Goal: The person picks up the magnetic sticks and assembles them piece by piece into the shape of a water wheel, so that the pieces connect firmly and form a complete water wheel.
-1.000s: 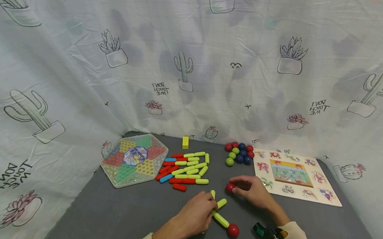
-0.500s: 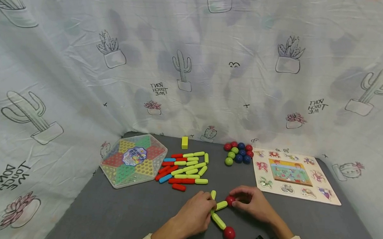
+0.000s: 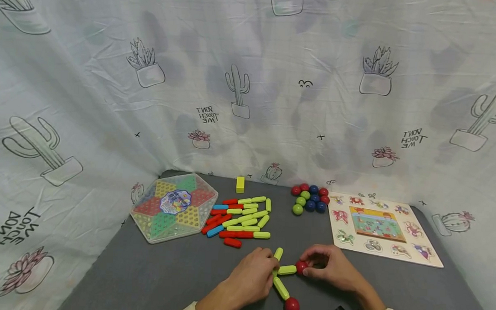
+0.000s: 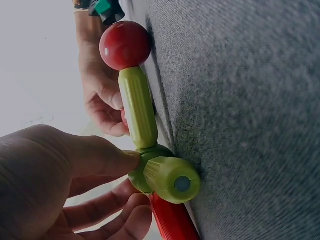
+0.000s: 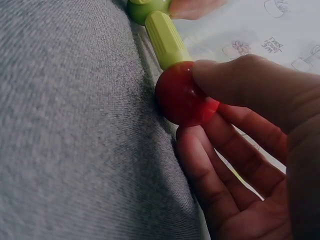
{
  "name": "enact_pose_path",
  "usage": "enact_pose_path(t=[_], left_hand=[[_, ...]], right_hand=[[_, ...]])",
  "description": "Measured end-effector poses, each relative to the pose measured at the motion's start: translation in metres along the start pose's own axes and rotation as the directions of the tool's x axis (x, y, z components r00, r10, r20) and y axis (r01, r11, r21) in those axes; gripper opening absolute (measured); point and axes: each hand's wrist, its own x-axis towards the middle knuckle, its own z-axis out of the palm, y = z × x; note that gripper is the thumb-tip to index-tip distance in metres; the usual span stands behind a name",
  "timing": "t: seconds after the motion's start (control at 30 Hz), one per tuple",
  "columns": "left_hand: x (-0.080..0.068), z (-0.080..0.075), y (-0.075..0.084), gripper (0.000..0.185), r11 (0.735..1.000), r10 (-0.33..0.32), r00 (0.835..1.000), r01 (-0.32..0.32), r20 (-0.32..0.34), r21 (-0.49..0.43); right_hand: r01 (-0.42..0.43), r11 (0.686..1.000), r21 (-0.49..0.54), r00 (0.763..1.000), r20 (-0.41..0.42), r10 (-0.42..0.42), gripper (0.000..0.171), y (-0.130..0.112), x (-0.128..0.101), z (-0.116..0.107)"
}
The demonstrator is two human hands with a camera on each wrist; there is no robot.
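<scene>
Head view: right grip (image 3: 330, 267) pinches red ball (image 3: 301, 267); left grip (image 3: 254, 276) pinches green hub (image 4: 141, 172).

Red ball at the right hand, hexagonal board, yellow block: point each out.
red ball (image 3: 301, 267), head view, its visible left side.
hexagonal board (image 3: 174, 207), head view, its centre label.
yellow block (image 3: 240, 184), head view, its front face.

Between the hands sit yellow-green rods (image 3: 287, 270) tipped with a red ball (image 3: 301, 267); a second red ball (image 3: 292, 306) lies nearest the left hand (image 3: 249, 278). Beyond the hands lie red, blue and yellow-green sticks (image 3: 239, 221), red, green and blue balls (image 3: 310, 199), and a multicoloured hexagonal board (image 3: 173, 206). The table (image 3: 153, 279) is grey, and the cloth (image 3: 250, 82) is white with cactus drawings.
</scene>
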Motion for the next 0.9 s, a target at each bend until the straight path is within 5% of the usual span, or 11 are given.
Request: enact_pose_path(t=[0.2,0.37,0.57,0.9], left_hand=[[0.000,-0.001,0.000,0.012,1.000,-0.011,1.000,0.011,-0.006,-0.001],[0.001,-0.002,0.001,0.012,0.999,-0.049,0.999,0.049,0.008,0.016],[0.001,-0.002,0.001,0.011,0.999,-0.032,0.999,0.032,0.014,0.022],[0.001,-0.005,0.000,0.012,0.999,0.027,0.999,-0.027,0.024,0.027]], right_hand=[[0.018,1.000,-0.006,1.000,-0.004,-0.018,0.023,0.002,0.002,-0.006],[0.056,0.998,-0.018,0.993,-0.104,-0.058,0.027,0.006,0.009,-0.026],[0.062,0.994,-0.084,0.950,-0.300,-0.085,0.028,0.015,0.025,-0.063],[-0.090,0.989,-0.119,0.896,-0.443,0.028,0.041,0.033,0.049,-0.101]])
